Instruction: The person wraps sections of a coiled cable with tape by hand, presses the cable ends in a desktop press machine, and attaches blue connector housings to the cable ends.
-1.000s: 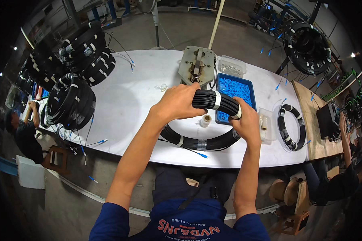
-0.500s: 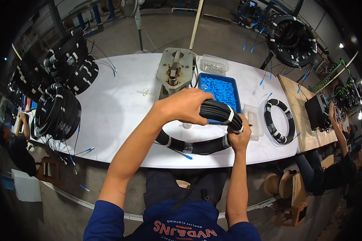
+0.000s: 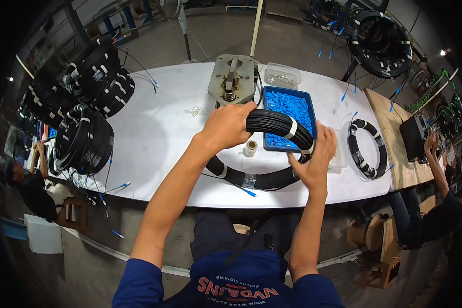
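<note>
Head view, nearest first: my forearms rise from the lower edge to a black cable coil (image 3: 262,154) held over the near edge of the white table (image 3: 159,128); the left hand (image 3: 231,124) is closed over the coil's top arc, fingers wrapped round the bundle, lifting that side so the ring tilts up; the right hand (image 3: 313,161) sits at the coil's right side, fingers spread and half open, palm pressed against the bundle near a white tape band (image 3: 291,127), and I cannot tell whether the thumb grips behind it; the lower arc lies on the table, where a clear tape wrap (image 3: 249,179) shows and a blue-tipped cable end (image 3: 249,193) pokes out toward me.

Judging by the bands, the binding looks well along: I count bands at several points round the ring; the loose end seems still untucked, and the coil has not been set aside.

Just behind the coil stands a small tape roll (image 3: 250,148); beyond it a blue tray (image 3: 288,115) full of blue pieces, then a metal jig (image 3: 233,79) and a clear box (image 3: 282,76); to the right lies a finished coil (image 3: 367,149), banded; at the table's far left, stacked coils (image 3: 87,113) pile up; a person (image 3: 25,185) crouches at left, another (image 3: 436,200) works at a wooden bench at right.
</note>
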Motion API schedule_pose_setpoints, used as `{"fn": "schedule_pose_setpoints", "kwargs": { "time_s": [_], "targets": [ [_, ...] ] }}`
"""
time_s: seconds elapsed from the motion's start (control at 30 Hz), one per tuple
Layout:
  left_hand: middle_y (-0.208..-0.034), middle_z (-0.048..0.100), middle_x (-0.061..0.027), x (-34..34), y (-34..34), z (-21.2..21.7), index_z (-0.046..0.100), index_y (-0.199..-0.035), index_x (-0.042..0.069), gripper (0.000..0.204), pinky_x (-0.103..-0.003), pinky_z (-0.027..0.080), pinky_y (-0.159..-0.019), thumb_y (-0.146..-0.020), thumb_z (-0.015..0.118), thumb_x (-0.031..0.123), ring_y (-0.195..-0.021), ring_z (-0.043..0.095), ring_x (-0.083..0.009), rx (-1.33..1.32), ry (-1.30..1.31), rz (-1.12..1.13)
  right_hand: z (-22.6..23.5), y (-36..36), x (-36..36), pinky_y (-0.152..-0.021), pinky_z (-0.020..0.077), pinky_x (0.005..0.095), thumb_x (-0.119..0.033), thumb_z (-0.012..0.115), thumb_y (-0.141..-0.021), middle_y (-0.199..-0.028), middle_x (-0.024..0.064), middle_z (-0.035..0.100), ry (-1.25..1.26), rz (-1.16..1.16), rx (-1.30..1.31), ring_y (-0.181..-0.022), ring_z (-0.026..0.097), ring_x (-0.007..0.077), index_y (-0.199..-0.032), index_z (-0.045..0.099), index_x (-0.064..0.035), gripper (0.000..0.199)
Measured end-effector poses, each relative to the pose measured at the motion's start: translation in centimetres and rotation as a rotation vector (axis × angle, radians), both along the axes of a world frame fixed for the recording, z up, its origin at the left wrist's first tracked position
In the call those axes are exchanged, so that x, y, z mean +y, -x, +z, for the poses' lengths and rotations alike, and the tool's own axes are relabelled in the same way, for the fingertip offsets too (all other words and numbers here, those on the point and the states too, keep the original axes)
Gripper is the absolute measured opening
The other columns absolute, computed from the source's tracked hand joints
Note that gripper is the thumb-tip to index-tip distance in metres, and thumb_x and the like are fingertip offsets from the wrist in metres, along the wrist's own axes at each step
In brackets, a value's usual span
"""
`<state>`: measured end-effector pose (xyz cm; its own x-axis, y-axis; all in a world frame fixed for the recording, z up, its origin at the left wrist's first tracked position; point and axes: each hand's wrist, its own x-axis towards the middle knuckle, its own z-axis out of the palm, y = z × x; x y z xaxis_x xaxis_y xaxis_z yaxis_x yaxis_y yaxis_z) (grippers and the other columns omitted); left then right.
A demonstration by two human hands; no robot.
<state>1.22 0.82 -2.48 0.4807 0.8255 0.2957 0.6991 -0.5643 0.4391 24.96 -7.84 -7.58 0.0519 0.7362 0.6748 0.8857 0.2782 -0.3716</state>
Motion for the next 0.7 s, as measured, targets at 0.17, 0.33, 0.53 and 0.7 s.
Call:
{"fn": "schedule_pose_setpoints", "kwargs": {
  "time_s": [0.17, 0.33, 0.53, 0.7],
  "targets": [
    [-0.09, 0.068, -0.016, 0.3, -0.5, 0.0, 0.058, -0.107, 0.009, 0.036, -0.047, 0.052, -0.075, -0.073, 0.069, 0.013, -0.087, 0.064, -0.0372, 0.065, -0.013, -0.058, -3.5, 4.9, -3.6, -0.083, 0.0437, 0.0445, -0.006, 0.066, -0.068, -0.104, 0.013, 0.055, -0.473, 0.261, 0.212, -0.094, 0.054, 0.0304, -0.108, 0.058, -0.0048, 0.041],
    [-0.096, 0.067, -0.0166, -0.2, -0.3, 0.6, 0.057, -0.123, 0.012, 0.054, -0.046, 0.052, -0.08, -0.071, 0.066, 0.007, -0.091, 0.065, -0.0371, 0.003, 0.005, -0.117, -11.8, 7.0, 2.1, -0.091, 0.0493, 0.0414, 0.001, 0.064, -0.079, -0.127, 0.0194, 0.048, 0.349, 0.32, 0.582, -0.107, 0.055, 0.0355, -0.128, 0.049, -0.0015, 0.052],
    [-0.109, 0.064, -0.0173, -0.4, 0.2, 0.4, 0.057, -0.121, 0.008, 0.054, -0.044, 0.05, -0.087, -0.068, 0.064, -0.001, -0.101, 0.061, -0.0366, -0.068, 0.009, -0.154, -17.5, 6.9, 7.5, -0.098, 0.0461, 0.0402, -0.002, 0.073, -0.076, -0.133, 0.0203, 0.051, 0.337, 0.264, 0.247, -0.12, 0.052, 0.0401, -0.132, 0.05, -0.0058, 0.061],
    [-0.1, 0.067, -0.0175, -0.3, 1.5, 0.2, 0.057, -0.113, 0.004, 0.045, -0.044, 0.05, -0.084, -0.069, 0.066, 0.001, -0.097, 0.063, -0.0372, -0.012, -0.01, -0.13, -15.6, 7.6, 4.9, -0.098, 0.0493, 0.0376, -0.006, 0.075, -0.081, -0.123, 0.0141, 0.059, 0.492, 0.432, 0.918, -0.114, 0.059, 0.0321, -0.128, 0.054, -0.0044, 0.051]
  ]
}}
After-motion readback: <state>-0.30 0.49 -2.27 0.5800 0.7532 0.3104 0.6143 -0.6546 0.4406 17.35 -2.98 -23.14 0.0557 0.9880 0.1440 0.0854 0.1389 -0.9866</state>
